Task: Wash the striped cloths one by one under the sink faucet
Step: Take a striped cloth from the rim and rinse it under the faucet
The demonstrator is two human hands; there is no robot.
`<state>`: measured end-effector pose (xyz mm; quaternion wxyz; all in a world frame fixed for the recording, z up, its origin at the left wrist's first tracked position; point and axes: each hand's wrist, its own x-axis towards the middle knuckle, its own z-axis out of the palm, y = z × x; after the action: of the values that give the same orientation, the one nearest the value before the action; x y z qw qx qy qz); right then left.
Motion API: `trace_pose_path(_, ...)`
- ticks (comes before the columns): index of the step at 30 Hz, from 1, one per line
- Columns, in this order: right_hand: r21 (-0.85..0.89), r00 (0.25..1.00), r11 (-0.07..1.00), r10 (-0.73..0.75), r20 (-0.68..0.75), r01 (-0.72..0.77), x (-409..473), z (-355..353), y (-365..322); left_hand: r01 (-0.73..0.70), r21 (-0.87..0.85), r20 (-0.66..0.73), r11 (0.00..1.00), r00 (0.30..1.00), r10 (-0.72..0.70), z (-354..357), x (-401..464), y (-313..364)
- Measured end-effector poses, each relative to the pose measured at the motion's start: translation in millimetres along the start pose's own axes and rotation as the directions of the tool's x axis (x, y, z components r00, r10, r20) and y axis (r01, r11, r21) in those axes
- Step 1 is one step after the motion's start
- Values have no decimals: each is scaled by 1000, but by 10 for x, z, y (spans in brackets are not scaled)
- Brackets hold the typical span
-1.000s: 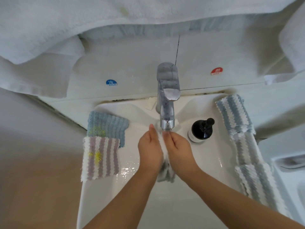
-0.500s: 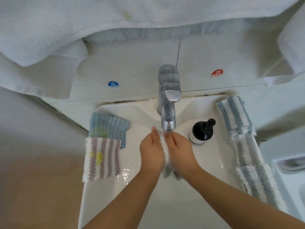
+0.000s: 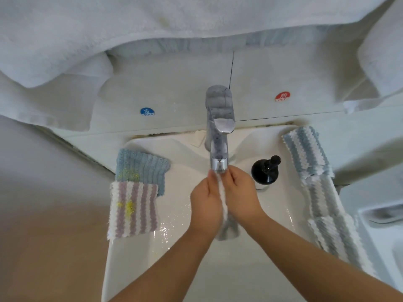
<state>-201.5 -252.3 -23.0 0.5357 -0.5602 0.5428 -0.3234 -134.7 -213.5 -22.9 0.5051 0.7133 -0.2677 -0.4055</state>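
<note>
Rubbing of one striped cloth (image 3: pixel 222 199) directly below the spout of the faucet (image 3: pixel 219 136) is the step judged to be in hand, and it would be done best if the fabric were kept in the line of the spout while the two palms are worked against each other along its length, so that fresh folds are brought under the water in turn; whether water is running cannot be told, though the basin of the sink (image 3: pixel 181 264) is seen to be wet. The cloth is sandwiched between the hands, its upper end at the fingertips just under the spout and its grey lower end hanging out below the wrists over the basin. The left hand (image 3: pixel 206 207) is held upright on its edge, fingers fairly straight and pressed flat against the cloth; the right hand (image 3: pixel 241 198) is set opposite it, fingers bent at the knuckles and closed over the cloth's upper end. Both forearms are brought in from the lower edge of view and converge at the spout. A purple striped cloth (image 3: pixel 133 210) marked with yellow lies on the left rim, overlapping a blue cloth (image 3: pixel 141 167), and blue-and-white striped cloths (image 3: pixel 320 192) lie along the right rim beside a black pump bottle (image 3: pixel 266 172).
</note>
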Motion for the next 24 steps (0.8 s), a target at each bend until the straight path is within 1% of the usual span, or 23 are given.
trace_pose_path(2,35,999,998,44,24,-45,3,2,11,40,-1,17,999,999,-40,-22,-23,0)
trace_pose_path(3,36,998,999,34,46,-36,-71,27,19,51,-20,-9,999,999,-51,-56,18,-5)
trace_pose_path(5,-6,996,999,-32,85,32,-262,81,27,34,-74,-75,997,996,-40,-140,105,-4)
trace_pose_path(6,-16,994,998,-58,94,59,-301,91,31,27,-90,-72,996,997,-34,-157,114,1)
trace_pose_path(7,-23,996,998,-49,73,51,-274,85,30,35,-92,-42,995,998,-39,-145,98,1)
trace_pose_path(9,-19,1000,1000,15,3,-15,-108,53,20,88,-53,27,995,996,-86,-74,19,-1)
trace_pose_path(10,-16,999,999,41,-9,-41,-45,32,-8,110,-29,39,994,993,-109,-50,-14,-6)
trace_pose_path(12,-4,998,998,60,34,-60,-49,25,-28,117,-37,32,992,993,-116,-66,-23,11)
trace_pose_path(15,26,982,996,80,174,-86,-259,33,-7,119,-107,-14,987,993,-121,-219,50,12)
trace_pose_path(17,64,979,992,95,179,-108,-321,6,59,104,-61,-22,993,994,-106,-329,84,-5)
trace_pose_path(20,109,972,969,212,100,-223,-282,-77,151,120,41,20,992,992,-121,-446,117,-55)
trace_pose_path(22,80,964,962,254,78,-260,-246,-124,216,171,34,95,985,980,-174,-516,134,-57)
trace_pose_path(24,24,957,959,280,74,-283,-197,-161,298,182,-17,219,983,960,-174,-580,166,-58)
